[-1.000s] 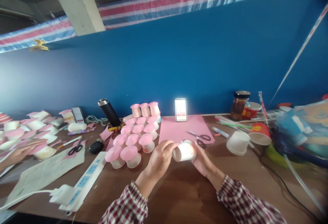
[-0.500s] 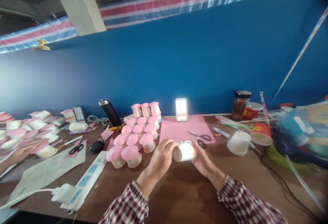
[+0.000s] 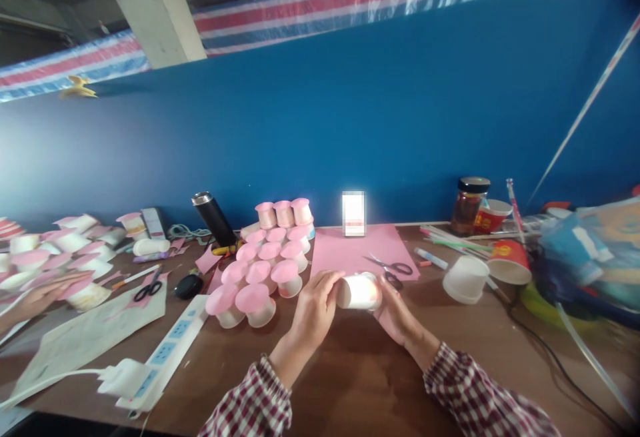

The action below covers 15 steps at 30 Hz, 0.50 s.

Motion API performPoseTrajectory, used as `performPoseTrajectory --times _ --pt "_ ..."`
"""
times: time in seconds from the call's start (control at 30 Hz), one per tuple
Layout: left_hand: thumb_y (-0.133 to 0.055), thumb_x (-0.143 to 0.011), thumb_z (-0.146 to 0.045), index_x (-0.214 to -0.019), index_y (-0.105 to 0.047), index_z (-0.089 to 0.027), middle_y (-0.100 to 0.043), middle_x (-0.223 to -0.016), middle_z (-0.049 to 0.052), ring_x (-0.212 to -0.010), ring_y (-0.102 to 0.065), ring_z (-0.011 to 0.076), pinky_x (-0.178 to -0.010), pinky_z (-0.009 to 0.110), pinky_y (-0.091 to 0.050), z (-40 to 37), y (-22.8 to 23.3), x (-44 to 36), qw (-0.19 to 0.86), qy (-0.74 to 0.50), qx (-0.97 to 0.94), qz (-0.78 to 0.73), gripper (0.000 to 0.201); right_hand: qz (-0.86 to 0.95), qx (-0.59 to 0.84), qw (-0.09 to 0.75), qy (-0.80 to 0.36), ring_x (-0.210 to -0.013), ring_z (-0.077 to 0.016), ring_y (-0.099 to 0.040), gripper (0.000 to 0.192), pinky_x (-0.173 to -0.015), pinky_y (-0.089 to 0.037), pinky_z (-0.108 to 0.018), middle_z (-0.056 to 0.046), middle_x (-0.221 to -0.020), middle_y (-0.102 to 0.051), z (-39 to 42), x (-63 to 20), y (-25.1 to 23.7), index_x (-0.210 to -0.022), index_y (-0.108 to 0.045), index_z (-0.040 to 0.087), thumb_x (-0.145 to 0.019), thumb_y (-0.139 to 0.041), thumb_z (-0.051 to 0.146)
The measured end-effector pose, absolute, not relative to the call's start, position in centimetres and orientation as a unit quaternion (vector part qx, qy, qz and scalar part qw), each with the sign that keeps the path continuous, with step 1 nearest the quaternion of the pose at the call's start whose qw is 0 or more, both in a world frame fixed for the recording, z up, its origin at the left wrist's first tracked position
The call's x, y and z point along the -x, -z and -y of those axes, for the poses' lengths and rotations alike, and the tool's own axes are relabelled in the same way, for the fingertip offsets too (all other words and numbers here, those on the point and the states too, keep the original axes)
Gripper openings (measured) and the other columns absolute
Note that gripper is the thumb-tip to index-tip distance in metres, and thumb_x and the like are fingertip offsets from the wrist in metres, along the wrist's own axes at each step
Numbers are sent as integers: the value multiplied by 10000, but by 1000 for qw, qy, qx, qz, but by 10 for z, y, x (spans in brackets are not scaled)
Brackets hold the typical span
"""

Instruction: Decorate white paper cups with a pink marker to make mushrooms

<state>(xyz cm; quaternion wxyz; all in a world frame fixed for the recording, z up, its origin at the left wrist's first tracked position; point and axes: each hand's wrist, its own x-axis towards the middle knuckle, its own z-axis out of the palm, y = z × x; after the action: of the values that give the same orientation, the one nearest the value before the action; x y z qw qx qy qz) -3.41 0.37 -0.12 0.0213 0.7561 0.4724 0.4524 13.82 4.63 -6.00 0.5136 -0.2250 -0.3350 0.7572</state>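
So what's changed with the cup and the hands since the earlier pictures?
Only a little: the white cup has turned slightly between the left hand and right hand, so its left end shows less. Nothing was picked up or let go. The scissors and pink-topped cups stayed put.

- I could read no word, number or brand.
- On the white cup (image 3: pixel 357 292) I held, I saw only an orange-tinged patch, illegible to me.
- On the tipped red cup (image 3: pixel 505 256) to my right, yellow marks were too blurred to make out.
- The upright bright panel (image 3: pixel 354 213) ahead of me bore a reddish strip, pixelated beyond reading.
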Motion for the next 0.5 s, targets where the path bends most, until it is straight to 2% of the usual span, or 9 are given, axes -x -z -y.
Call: performPoseTrajectory --times 0.2,0.5 --pt "-429 -857 -25 -1083 -609 -189 -674 -991 62 -941 -632 171 -845 329 -529 -3 2 34 -3 -444 -762 -472 333 336 212 514 -760 -1012 -220 -597 335 -759 -482 -294 -42 -1084 -687 -47 -139 63 -1050 -671 241 -819 -633 480" --pt "-424 -861 -44 -999 -622 -185 -671 -939 61 -902 -629 172 -815 326 -518 -5 0 35 46 -449 -748 -486 280 341 217 512 -758 -968 -215 -615 359 -772 -486 -309 -40 -1037 -699 -46 -139 64 -1051 -676 247 -793 -659 496"
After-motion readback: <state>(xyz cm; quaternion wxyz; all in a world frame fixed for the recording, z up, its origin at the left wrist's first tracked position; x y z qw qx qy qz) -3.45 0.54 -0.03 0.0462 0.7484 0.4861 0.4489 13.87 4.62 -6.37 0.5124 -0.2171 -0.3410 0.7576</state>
